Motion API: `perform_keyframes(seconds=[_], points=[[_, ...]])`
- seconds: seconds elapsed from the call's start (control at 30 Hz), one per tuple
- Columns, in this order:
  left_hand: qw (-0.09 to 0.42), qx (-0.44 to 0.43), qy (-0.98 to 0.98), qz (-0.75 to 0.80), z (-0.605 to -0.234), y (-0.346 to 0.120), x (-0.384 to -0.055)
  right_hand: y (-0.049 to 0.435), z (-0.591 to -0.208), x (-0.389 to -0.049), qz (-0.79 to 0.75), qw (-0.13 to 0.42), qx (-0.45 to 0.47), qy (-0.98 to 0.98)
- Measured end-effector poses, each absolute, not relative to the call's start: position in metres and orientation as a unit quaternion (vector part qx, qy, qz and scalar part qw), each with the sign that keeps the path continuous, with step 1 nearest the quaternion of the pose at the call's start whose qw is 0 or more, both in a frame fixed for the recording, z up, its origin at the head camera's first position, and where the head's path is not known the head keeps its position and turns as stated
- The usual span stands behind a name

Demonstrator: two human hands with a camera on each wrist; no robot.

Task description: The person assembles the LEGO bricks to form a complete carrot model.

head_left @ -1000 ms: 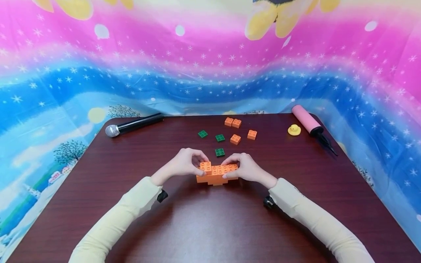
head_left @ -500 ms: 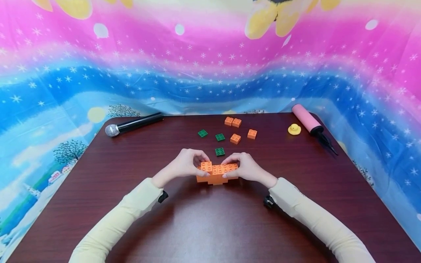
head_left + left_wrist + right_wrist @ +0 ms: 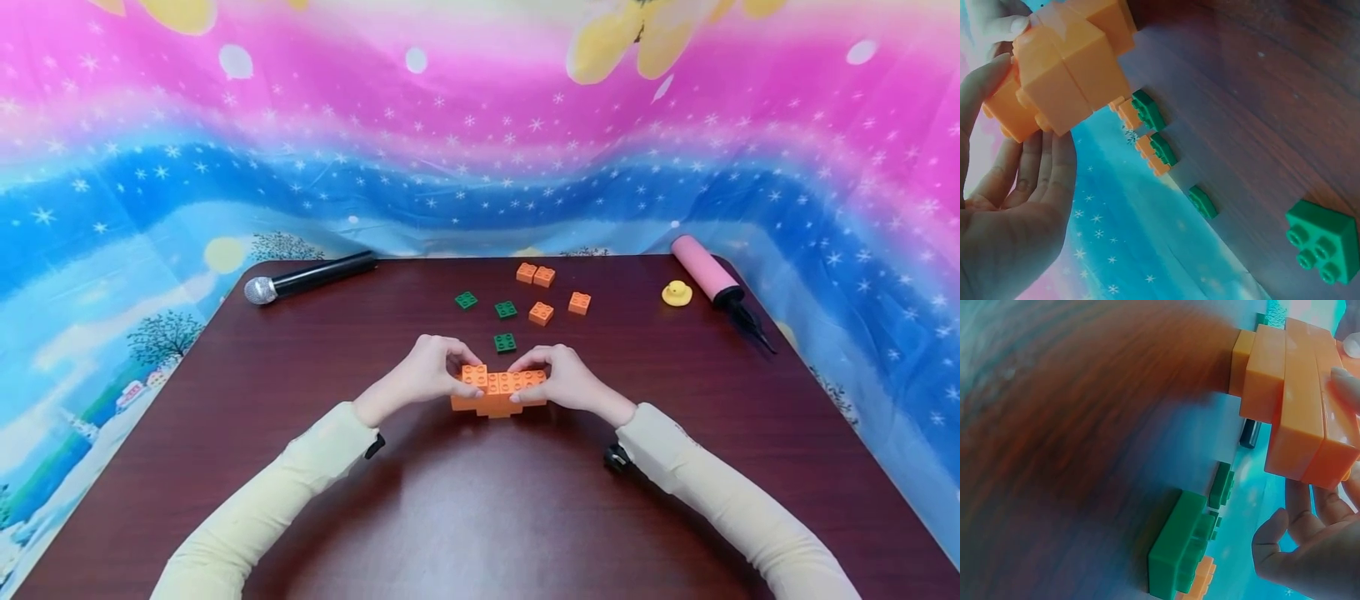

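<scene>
A built block of orange toy bricks point(image 3: 498, 405), wider at the top than at the base, stands in front of the person at mid-table. My left hand point(image 3: 427, 369) pinches a studded orange brick point(image 3: 474, 374) between thumb and fingers at the block's top left. From the other side, my right hand point(image 3: 564, 379) grips the right end, its thumb on the near face and its fingers behind. In the left wrist view, the pinched brick point(image 3: 1013, 106) sits against the studs of the larger block point(image 3: 1075, 62). The right wrist view shows the block's stepped underside point(image 3: 1263, 375).
Beyond the hands lie several loose orange bricks point(image 3: 541, 313) and thin green bricks point(image 3: 505, 342). A microphone point(image 3: 309, 277) lies at the back left. At the back right are a yellow toy duck point(image 3: 677, 292) and a pink pump point(image 3: 707, 268). A patterned cloth point(image 3: 480, 150) hangs behind the table.
The pinched brick has shifted very slightly right along the block's top. Both hands keep their hold, and the head view has tilted a little.
</scene>
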State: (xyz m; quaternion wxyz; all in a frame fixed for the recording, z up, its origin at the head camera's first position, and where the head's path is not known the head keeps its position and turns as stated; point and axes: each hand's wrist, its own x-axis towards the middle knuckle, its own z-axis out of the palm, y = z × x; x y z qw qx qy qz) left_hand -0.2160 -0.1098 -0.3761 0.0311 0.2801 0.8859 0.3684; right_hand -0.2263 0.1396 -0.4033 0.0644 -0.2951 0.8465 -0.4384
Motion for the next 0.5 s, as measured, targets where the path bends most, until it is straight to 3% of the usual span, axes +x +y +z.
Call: perform_keyframes(seconds=[0.5], points=[[0.021, 0.271, 0.890, 0.367, -0.3798, -0.1104, -0.2115, 0.1387, -0.4046, -0.2264, -0.439, 0.060, -0.292, 0.848]])
